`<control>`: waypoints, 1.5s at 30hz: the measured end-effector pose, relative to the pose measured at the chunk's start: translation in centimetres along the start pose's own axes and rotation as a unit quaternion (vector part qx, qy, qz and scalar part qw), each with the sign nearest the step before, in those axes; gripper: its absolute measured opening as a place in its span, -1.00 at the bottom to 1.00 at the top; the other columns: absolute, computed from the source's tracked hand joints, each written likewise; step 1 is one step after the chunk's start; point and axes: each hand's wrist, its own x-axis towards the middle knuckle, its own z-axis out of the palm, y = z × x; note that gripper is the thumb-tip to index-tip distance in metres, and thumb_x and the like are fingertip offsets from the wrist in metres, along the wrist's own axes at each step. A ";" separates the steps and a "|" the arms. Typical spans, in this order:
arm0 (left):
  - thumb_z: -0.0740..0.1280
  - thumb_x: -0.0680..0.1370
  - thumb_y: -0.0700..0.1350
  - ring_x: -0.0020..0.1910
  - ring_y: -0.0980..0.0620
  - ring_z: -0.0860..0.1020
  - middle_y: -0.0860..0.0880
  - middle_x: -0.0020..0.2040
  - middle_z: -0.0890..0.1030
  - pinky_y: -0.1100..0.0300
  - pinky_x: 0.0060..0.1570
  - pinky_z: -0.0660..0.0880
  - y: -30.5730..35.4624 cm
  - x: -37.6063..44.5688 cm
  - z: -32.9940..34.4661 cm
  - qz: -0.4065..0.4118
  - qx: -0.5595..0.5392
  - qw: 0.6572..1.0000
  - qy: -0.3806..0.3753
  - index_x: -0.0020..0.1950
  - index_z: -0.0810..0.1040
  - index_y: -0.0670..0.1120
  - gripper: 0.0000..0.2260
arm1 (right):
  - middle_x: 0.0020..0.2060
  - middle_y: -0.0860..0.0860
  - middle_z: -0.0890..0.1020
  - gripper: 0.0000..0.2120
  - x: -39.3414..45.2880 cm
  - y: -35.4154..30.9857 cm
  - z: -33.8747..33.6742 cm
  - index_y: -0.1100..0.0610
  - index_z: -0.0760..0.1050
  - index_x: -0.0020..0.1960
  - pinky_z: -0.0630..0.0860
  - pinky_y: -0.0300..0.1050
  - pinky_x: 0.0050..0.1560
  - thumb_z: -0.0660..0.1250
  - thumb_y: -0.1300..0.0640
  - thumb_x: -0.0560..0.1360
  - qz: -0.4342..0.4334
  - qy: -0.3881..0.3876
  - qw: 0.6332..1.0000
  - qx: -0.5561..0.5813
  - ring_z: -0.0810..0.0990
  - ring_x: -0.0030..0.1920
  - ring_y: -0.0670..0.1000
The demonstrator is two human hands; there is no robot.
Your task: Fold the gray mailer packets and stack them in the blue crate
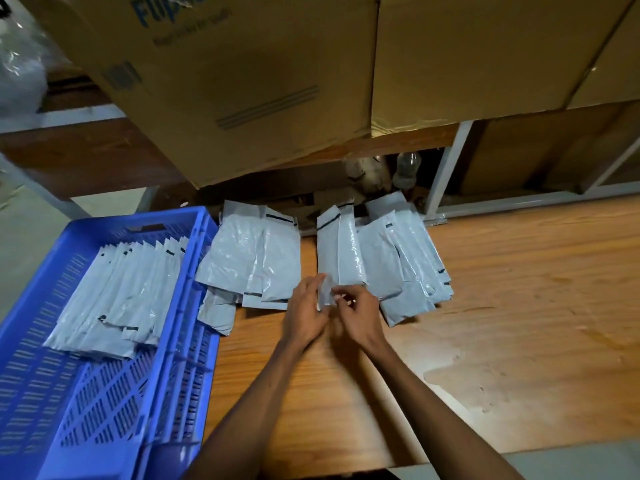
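head view: both hands meet at the near end of one gray mailer packet on the desk. left hand has fingers curled at the packet's near left corner, right hand pinches the near edge; motion blur there, exact finger contact unclear. the packet's long axis runs away from the person, black-strip end at the far side, near end lifted a bit in the hands. right pile of packets touches it, fanned, same rough heading, tilted slightly right. left pile lies between it and the blue crate, overlapping the crate's rim. folded packets lie stacked in the crate's far half, long axes pointing away and slightly right. cardboard boxes hang over the far edge.
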 end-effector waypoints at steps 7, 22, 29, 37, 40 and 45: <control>0.37 0.64 -0.28 0.18 0.10 0.65 0.05 0.21 0.69 0.26 0.15 0.57 1.9 -6.5 -1.6 -0.094 -0.306 0.942 0.102 0.32 0.59 -0.04 -0.72 | 0.22 -0.18 0.68 -0.67 -5.1 0.0 -1.7 -0.08 0.57 0.41 0.59 -0.16 0.13 0.29 0.01 0.67 -0.060 -0.011 0.994 0.090 0.63 0.24 -0.14; 0.38 0.63 -0.25 0.23 -0.06 0.62 0.00 0.31 0.58 -0.05 0.04 0.66 -1.4 -15.7 -5.3 -0.295 -0.555 0.776 0.046 0.52 0.42 0.12 -0.49 | 0.23 -0.06 0.66 -0.69 -13.0 2.9 0.3 -0.03 0.64 0.28 0.26 0.26 0.33 0.33 0.07 0.56 -0.213 0.059 0.908 -0.356 0.55 0.35 0.10; 0.41 0.63 -0.19 -0.01 0.07 0.59 0.06 0.14 0.60 0.08 0.07 0.57 -3.1 -16.7 -3.7 -0.184 -0.274 0.943 0.039 0.33 0.59 0.09 -0.69 | 0.22 -0.07 0.64 -0.57 -14.1 5.2 -0.4 -0.05 0.58 0.30 0.29 0.28 0.36 0.50 0.18 0.46 -0.202 -0.045 0.899 -0.386 0.56 0.30 0.07; 0.29 0.64 -0.27 0.38 -0.11 0.31 -0.16 0.36 0.40 -0.12 0.36 0.44 -2.7 -17.8 -0.4 -0.093 0.055 0.994 0.030 0.45 0.51 -0.07 -0.62 | 0.32 -0.02 0.57 -0.64 -15.7 8.3 -2.2 0.01 0.55 0.35 0.37 0.19 0.31 0.38 0.15 0.56 -0.214 -0.124 0.916 -0.316 0.52 0.37 0.06; 0.29 0.64 -0.20 0.49 -0.19 0.29 -0.19 0.49 0.34 -0.12 0.40 0.40 -1.8 -17.8 -0.2 -0.055 0.132 0.987 0.077 0.44 0.51 -0.10 -0.64 | 0.53 0.00 0.44 -0.58 -14.4 8.4 -2.6 0.04 0.41 0.54 0.26 0.14 0.49 0.14 0.02 0.72 -0.192 -0.117 0.924 -0.309 0.31 0.58 0.02; 0.01 0.73 0.06 0.65 -0.06 0.14 -0.08 0.64 0.28 -0.09 0.60 0.18 -1.6 -16.2 1.4 0.005 0.144 0.990 -0.007 0.64 0.28 -0.07 -0.51 | 0.70 -0.08 0.06 -0.45 -13.0 9.2 -1.5 -0.02 0.04 0.71 -0.12 0.07 0.64 -0.01 -0.13 0.77 -0.133 -0.119 0.929 -0.325 -0.11 0.68 -0.09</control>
